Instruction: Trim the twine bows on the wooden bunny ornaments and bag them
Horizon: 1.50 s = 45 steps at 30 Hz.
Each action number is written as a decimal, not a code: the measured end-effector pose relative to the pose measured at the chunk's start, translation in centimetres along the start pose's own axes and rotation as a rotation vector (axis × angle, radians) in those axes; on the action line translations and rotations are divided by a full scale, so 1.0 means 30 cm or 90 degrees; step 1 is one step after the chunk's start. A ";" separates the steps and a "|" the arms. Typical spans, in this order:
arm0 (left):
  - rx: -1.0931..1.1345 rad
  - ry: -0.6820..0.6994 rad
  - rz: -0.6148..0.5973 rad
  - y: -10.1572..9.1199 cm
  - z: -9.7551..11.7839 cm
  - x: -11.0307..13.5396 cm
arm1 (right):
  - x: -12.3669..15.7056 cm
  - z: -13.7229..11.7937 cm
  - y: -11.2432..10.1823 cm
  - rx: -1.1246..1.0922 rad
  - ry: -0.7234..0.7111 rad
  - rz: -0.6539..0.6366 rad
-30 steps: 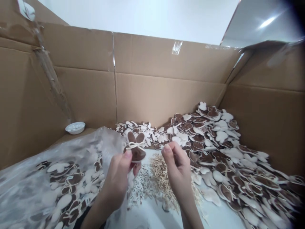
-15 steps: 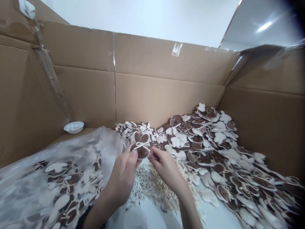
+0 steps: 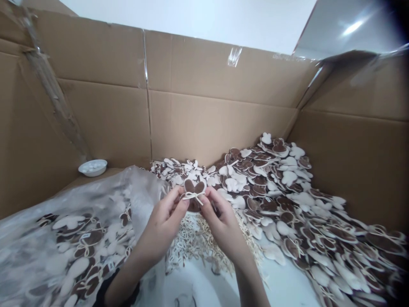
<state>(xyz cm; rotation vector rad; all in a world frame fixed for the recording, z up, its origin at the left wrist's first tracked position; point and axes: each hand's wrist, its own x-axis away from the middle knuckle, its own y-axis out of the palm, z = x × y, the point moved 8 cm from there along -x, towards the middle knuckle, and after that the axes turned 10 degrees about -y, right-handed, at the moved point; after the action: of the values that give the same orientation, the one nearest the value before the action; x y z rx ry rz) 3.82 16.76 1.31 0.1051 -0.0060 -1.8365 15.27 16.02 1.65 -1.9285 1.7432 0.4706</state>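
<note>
Between my two hands is a brown and white bunny-shaped felt piece [image 3: 194, 187], ears up, with a cream bow [image 3: 194, 196] across it. My left hand [image 3: 168, 219] pinches its left side, thumb in front. On the other side my right hand [image 3: 220, 217] has thumb and fingers closed at the right edge, by the bow's end. The lower part of the piece is partly hidden by my thumbs. Below the hands lies a heap of short cream cord pieces [image 3: 212, 243] on the white table surface [image 3: 191, 285].
A large pile of similar bunny pieces [image 3: 287, 204] slopes up on the right and along the back. At left, a clear plastic bag [image 3: 134, 187] holds more. A white bowl [image 3: 92, 168] with small white items stands back left. Cardboard walls [image 3: 223, 123] enclose the space.
My right hand has come up to the bunny piece's right edge, and my left hand has shifted its grip. The piece now faces me more squarely. The view has moved slightly.
</note>
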 end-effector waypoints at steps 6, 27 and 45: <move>0.380 -0.211 -0.222 0.063 -0.083 -0.025 | 0.007 0.002 0.018 -0.066 0.011 -0.018; -0.374 0.055 0.089 0.005 -0.002 -0.002 | 0.015 -0.015 0.020 0.015 -0.007 0.011; -0.297 -0.030 0.090 -0.003 -0.030 0.002 | 0.006 0.026 0.039 -0.078 0.058 -0.005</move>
<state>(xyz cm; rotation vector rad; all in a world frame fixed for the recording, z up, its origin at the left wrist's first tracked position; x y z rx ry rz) 3.79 16.76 0.42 -0.2603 0.3715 -1.6548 14.19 16.26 0.76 -2.0700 1.8005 0.5050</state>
